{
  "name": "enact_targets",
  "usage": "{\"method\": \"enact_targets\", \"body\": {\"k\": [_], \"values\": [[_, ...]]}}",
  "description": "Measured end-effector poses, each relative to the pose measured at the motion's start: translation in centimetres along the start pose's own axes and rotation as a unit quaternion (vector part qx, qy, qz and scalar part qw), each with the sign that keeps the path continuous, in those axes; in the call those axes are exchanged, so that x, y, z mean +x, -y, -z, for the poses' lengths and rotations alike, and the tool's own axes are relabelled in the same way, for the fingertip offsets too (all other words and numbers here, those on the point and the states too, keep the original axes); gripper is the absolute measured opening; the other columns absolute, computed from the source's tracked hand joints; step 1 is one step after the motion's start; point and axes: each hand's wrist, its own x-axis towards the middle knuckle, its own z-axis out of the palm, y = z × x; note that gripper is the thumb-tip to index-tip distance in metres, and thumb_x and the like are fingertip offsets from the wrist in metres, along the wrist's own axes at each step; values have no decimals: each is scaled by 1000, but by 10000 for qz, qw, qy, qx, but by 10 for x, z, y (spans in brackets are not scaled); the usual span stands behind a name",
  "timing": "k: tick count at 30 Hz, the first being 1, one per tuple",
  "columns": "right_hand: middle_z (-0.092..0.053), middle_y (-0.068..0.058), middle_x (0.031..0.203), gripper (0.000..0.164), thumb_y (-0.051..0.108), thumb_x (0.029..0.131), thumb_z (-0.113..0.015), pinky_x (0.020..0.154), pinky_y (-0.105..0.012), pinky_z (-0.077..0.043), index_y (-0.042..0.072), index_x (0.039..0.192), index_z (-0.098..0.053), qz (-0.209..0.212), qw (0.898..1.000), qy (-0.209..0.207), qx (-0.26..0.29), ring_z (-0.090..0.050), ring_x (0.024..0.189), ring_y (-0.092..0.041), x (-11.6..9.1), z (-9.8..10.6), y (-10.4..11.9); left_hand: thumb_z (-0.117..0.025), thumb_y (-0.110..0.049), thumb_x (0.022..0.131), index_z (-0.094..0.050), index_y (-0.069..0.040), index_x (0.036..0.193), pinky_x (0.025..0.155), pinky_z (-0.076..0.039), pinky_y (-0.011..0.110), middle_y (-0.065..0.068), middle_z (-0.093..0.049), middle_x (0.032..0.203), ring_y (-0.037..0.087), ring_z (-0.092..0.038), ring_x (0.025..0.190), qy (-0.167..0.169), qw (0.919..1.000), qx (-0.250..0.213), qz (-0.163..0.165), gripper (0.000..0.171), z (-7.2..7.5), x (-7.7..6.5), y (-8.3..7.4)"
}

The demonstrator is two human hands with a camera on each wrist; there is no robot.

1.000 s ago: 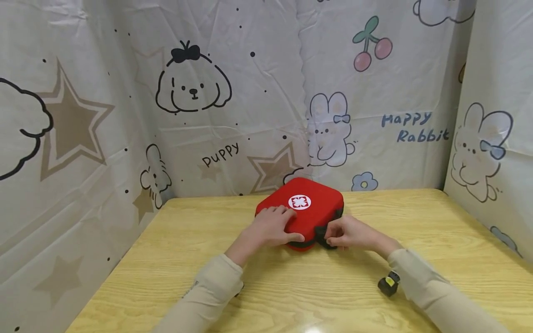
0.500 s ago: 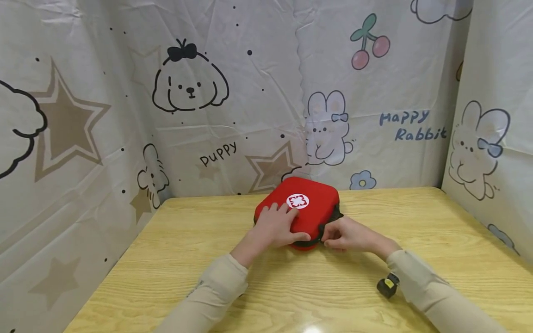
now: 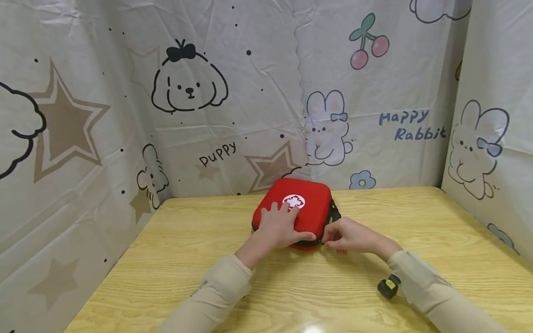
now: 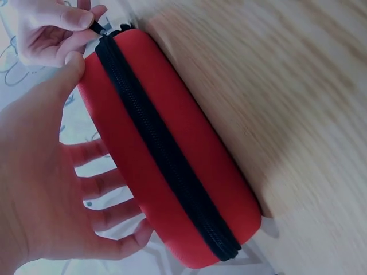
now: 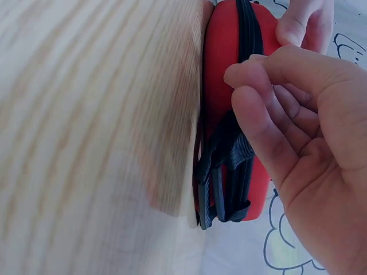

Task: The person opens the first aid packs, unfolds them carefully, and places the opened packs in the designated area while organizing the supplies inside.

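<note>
A red zip-up first-aid case (image 3: 314, 213) with a white emblem lies on the table, lid up. My left hand (image 3: 278, 229) rests on its lid with fingers spread, the thumb along the near edge. At the case's near right corner, my right hand (image 3: 351, 236) pinches a black zipper pull (image 4: 98, 27) between thumb and fingers. The black zipper (image 4: 160, 143) runs along the side, and its two halves look joined along the stretch facing the left wrist view. A black carry handle (image 5: 232, 146) hangs on the right side, just below the right fingers in the right wrist view.
The case stands on a light wood-grain table (image 3: 200, 240), close to its back edge. A cloth curtain (image 3: 250, 92) with cartoon prints closes off the back and both sides. A small black device (image 3: 388, 287) with a yellow mark sits under the right sleeve.
The case has turned slightly and shifted a little left. My left hand has slid slightly right with the lid beneath it. The right hand has kept its pinch at the corner, nearly in place.
</note>
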Motion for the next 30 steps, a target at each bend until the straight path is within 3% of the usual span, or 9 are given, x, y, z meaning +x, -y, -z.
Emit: {"method": "enact_targets", "body": {"k": [9,15,19,25,30], "values": [[-66,-10,70,6,9,86,-66,51,-34,-52,3,86,-67,-206,9988,96,432,-61,52,-20,0,-1,2,-43,-87,67,-46,-27,135,91,-37,55,5,-46,134,30,-41,118,-86,9997,174,152,91,-1,0,-6],[-67,-12,72,5,7,86,-65,51,-34,-53,4,88,-67,-287,9978,115,594,-60,52,-19,0,-2,3,-40,-88,67,-45,-27,136,92,-38,53,5,-46,134,30,-41,119,-90,9994,282,151,93,-3,0,-7],[-65,-9,67,4,5,86,-62,49,-31,-51,4,88,-66,-273,9985,12,469,-58,50,-15,-2,-3,0,-42,-86,69,-49,-25,131,95,-38,48,5,-46,131,28,-41,118,-155,9993,112,-316,88,-5,1,4],[-62,-2,64,7,2,84,-62,46,-26,-47,8,84,-65,-104,9995,-266,-129,-54,48,-9,-6,1,-8,-53,-72,77,-53,-28,125,98,-36,39,-1,-45,128,19,-40,115,-68,9890,-359,-1433,65,-7,2,45],[-64,-6,68,5,2,84,-61,46,-31,-50,5,87,-64,-360,9988,-264,-211,-58,50,-17,-6,10,-10,-57,-67,77,-55,-29,123,97,-38,36,-4,-48,124,16,-42,111,14,9836,-478,-1742,60,-2,2,73]]}}
